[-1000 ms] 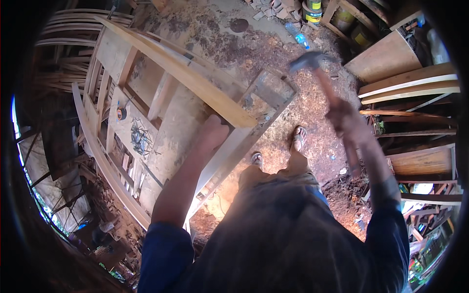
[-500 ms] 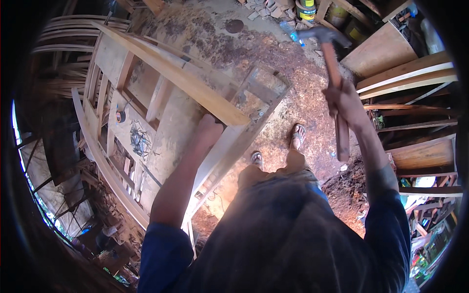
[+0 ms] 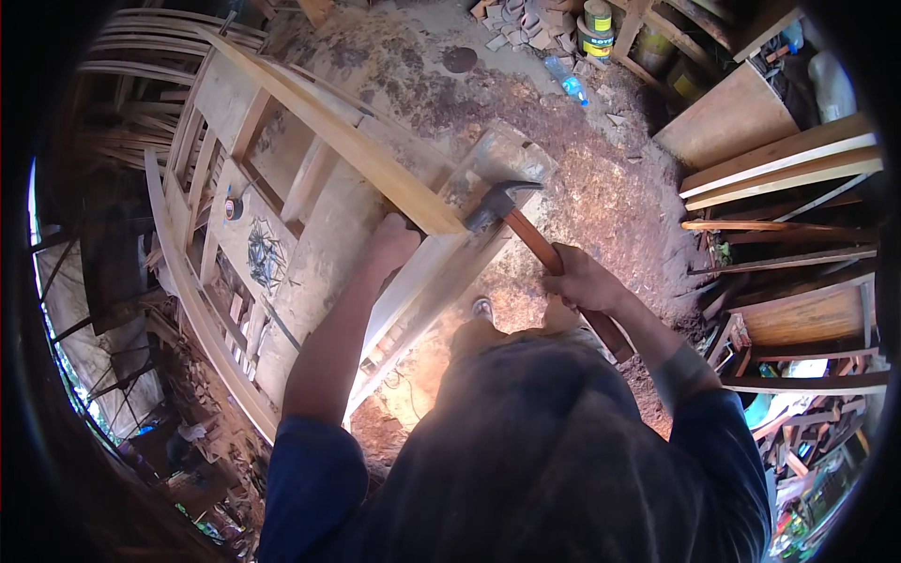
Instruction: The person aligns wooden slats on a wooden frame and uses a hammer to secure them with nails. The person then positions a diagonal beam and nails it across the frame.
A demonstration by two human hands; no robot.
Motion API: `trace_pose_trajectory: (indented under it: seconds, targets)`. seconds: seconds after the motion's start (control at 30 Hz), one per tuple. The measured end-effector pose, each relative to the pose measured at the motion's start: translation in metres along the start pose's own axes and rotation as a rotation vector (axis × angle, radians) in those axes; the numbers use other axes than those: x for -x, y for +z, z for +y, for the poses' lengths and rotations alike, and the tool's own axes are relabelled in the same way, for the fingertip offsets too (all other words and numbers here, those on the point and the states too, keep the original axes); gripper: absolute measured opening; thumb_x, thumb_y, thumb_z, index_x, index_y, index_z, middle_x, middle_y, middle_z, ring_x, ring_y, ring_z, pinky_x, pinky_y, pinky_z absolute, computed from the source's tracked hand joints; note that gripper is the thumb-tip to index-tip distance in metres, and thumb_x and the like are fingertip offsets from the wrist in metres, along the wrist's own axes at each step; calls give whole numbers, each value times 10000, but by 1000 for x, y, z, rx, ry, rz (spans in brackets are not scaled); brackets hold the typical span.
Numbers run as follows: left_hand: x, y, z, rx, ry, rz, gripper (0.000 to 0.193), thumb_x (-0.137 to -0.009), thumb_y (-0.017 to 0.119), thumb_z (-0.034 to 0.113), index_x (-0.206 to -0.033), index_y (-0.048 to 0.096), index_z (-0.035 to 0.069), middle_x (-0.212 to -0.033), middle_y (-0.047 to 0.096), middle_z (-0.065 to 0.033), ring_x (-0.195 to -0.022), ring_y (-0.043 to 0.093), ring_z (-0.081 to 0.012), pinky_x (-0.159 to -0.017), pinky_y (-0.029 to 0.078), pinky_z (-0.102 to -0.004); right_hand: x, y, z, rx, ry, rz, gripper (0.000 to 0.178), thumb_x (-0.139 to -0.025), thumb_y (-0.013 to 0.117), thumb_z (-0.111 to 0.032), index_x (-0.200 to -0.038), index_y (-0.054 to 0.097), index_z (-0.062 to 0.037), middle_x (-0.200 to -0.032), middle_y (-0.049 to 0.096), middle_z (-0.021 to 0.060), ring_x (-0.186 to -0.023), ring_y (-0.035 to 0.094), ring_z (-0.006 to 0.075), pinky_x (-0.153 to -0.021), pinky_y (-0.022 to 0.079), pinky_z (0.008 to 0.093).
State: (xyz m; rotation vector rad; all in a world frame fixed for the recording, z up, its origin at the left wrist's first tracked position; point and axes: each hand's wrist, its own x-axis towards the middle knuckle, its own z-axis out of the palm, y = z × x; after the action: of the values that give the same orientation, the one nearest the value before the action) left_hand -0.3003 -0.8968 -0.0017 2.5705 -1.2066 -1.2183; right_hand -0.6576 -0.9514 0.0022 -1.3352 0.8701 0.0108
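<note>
My right hand (image 3: 584,280) is wrapped round the brown wooden handle of a claw hammer (image 3: 537,242). The hammer's dark metal head is at the near end of a long pale plank (image 3: 347,150), touching it or almost so. Close to that same end, my left hand (image 3: 398,244) is closed on the wood at the corner where the plank meets a lighter board (image 3: 413,272); its fingertips are hidden. These pieces lie on a wooden workbench (image 3: 328,220). A heap of nails (image 3: 267,255) lies on the bench to the left of my left forearm.
A small round dark tape roll (image 3: 233,207) sits beyond the nails. Curved wooden strips (image 3: 169,42) are stacked at the far left. Planks (image 3: 779,169) lean along the right side. A plastic bottle (image 3: 567,81) and paint cans (image 3: 597,33) stand or lie on the far floor.
My right hand has swung the hammer down and leftward from a raised position, bringing its head to the plank's end. My left hand has stayed at the corner.
</note>
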Motion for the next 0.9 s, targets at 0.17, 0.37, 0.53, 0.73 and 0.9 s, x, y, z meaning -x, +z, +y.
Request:
trace_pose_trajectory:
  seconds: [0.17, 0.37, 0.53, 0.73, 0.9]
  targets:
    - [12, -9, -4, 17, 127, -72, 412, -876, 592, 200, -1207, 683, -27, -1124, 711, -273, -1097, 677, -398, -962, 503, -439, 10, 29, -4, -135, 106, 105, 242, -880, 689, -155, -1007, 539, -14, -692, 548, 28, -525, 542, 110, -464, 441, 293]
    - [38, -49, 4, -10, 416, 131, 333, -838, 695, 145, -1140, 711, 6, -1018, 732, -214, -1031, 693, -340, -943, 512, -415, 20, 70, -13, -346, 147, 187, 223, -904, 675, -166, -1032, 555, -29, -708, 570, 30, -542, 534, 91, -470, 431, 267]
    - [23, -97, 0, -573, 1138, 458, 557, -752, 799, 104, -1268, 588, 95, -1421, 536, -132, -1419, 409, -328, -1223, 245, -505, 22, 141, -26, -568, 141, 340, 211, -962, 646, -168, -1067, 521, -35, -675, 488, -22, -533, 485, 88, -462, 418, 266]
    - [-53, -92, 3, -777, 1467, 308, 682, -726, 799, 74, -1342, 507, 85, -1362, 577, -156, -1342, 500, -345, -1211, 284, -504, 17, 238, -18, -1101, 110, 576, 225, -1052, 553, -313, -1013, 483, -102, -674, 428, -21, -481, 416, 87, -431, 391, 252]
    - [-70, -82, -12, -629, 1535, 408, 590, -711, 805, 65, -1231, 526, 58, -1235, 634, -162, -1236, 563, -343, -1115, 366, -496, 75, 267, 35, -1421, -38, 861, 258, -1053, 509, -281, -835, 439, -161, -646, 390, -66, -485, 399, 81, -415, 385, 237]
